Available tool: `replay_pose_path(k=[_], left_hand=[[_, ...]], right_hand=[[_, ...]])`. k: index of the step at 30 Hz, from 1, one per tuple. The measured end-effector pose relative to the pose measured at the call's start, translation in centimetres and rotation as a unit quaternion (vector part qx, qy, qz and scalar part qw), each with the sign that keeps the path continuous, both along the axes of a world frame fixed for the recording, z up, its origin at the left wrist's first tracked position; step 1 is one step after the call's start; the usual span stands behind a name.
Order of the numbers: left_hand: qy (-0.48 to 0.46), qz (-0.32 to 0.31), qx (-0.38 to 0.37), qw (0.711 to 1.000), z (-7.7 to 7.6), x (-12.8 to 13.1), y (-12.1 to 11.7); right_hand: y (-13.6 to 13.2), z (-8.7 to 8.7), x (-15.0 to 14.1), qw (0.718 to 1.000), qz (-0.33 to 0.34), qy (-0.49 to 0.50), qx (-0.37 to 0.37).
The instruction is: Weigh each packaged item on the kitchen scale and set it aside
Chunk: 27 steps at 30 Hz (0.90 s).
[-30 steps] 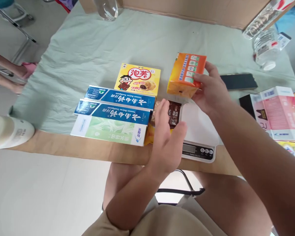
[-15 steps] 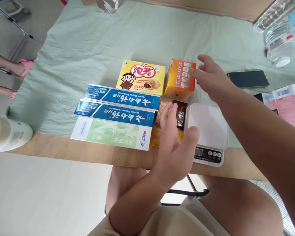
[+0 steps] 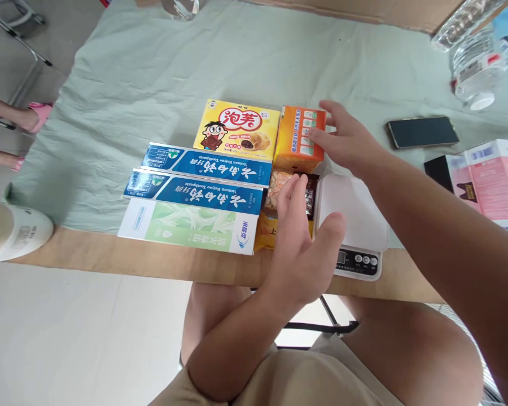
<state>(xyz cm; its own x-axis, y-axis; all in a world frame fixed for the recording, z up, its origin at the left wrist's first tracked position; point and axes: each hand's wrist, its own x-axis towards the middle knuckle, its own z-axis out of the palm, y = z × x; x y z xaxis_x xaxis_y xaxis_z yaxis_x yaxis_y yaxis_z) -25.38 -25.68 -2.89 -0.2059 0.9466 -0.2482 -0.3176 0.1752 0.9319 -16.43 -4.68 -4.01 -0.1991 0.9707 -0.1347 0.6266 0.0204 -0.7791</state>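
Note:
An orange box stands against the right side of a yellow puff-snack box. My right hand has its fingers spread at the orange box's right side and appears to touch it without gripping. My left hand is open and hovers, thumb apart, over small wrapped snacks: a pale one, a dark brown one partly hidden by the fingers, and a yellow packet. Left of these lie two blue toothpaste boxes and a white-and-green box. A white kitchen scale sits on the right.
A dark phone and a pink-and-white box lie at the right on the green cloth. Clear plastic bottles are at the far right corner. A milky container stands at the left edge. Another person's feet show at left.
The orange box has shifted left and now sits against the yellow box, my right hand moving with it. My left hand has stayed nearly in place. The view has shifted slightly.

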Motion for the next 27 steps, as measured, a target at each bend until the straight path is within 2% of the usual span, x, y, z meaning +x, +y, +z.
replay_pose_path(k=[2,5,6,8,10,12,14,18,22,24,27], left_hand=[[0.007,0.001,0.011,1.0,0.0,0.1,0.1],[0.007,-0.001,0.039,0.999,-0.1,0.6,0.1],[0.005,-0.005,0.048,0.999,0.0,0.9,0.1],[0.008,-0.018,0.062,0.998,0.0,1.7,0.0],[0.019,-0.042,0.082,0.996,-0.1,2.7,-0.1],[0.027,-0.075,0.107,0.991,-0.3,4.1,-0.2],[0.03,-0.112,0.124,0.986,-0.4,5.6,-0.2],[0.073,-0.179,0.117,0.974,-0.4,9.4,-0.3],[0.111,-0.255,0.082,0.957,-0.2,13.8,0.6],[0.092,-0.258,0.038,0.961,-0.4,16.2,1.7],[0.01,-0.192,-0.05,0.98,-1.4,20.0,4.4]], right_hand=[[-1.8,1.5,1.0,0.996,-0.067,0.024,0.049],[-6.6,3.0,4.1,0.969,-0.11,0.165,0.149],[-8.4,3.1,5.4,0.963,-0.116,0.189,0.154],[-12.0,2.5,8.1,0.926,-0.169,0.267,0.204],[-14.6,1.5,10.5,0.913,-0.212,0.269,0.219],[-16.0,0.8,12.8,0.914,-0.237,0.25,0.217],[-16.5,0.5,15.2,0.923,-0.238,0.206,0.219],[-16.3,0.4,19.5,0.945,-0.227,0.028,0.235],[-15.7,-0.7,22.0,0.955,-0.191,-0.063,0.218],[-15.5,-1.1,22.3,0.963,-0.194,-0.073,0.174],[-15.5,-1.0,22.2,0.968,-0.214,-0.058,0.115]])
